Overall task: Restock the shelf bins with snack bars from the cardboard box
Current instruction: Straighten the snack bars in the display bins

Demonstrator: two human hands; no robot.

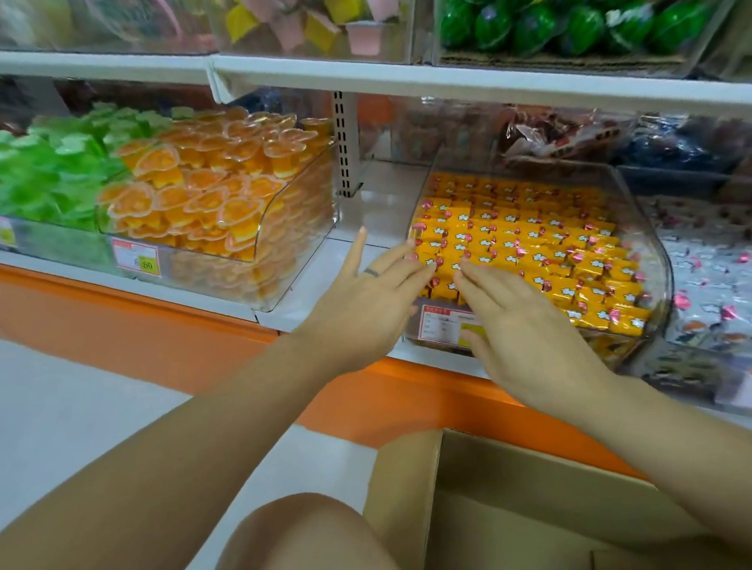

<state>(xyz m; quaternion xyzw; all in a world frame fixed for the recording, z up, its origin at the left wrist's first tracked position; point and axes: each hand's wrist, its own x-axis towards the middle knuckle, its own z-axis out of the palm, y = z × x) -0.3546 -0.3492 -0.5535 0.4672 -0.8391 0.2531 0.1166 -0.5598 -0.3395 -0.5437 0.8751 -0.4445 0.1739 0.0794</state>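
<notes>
The price tag (pixel 137 259) on the bin of orange jelly cups (pixel 210 193) shows "60"; the red-framed label (pixel 440 322) on the clear bin (pixel 657 267) is too blurred to read. A strip of bare white shelf (pixel 355 224) lies between these two bins. The yellow snack bars (pixel 534 244) lie in rows inside the clear bin. The left hand (pixel 366 303) and the right hand (pixel 522 324) reach to its front rows with straight, spread fingers, grasping nothing. The cardboard box (pixel 488 494) stands open below.

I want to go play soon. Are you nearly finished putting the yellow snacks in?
Nearly, it looks like. Done: the clear bin holds tidy rows of yellow snack bars. In hand: the left hand and right hand, fingers straight and holding nothing, reach to the front rows. Left: the part of the cardboard box that shows looks empty, so little may remain.
</notes>
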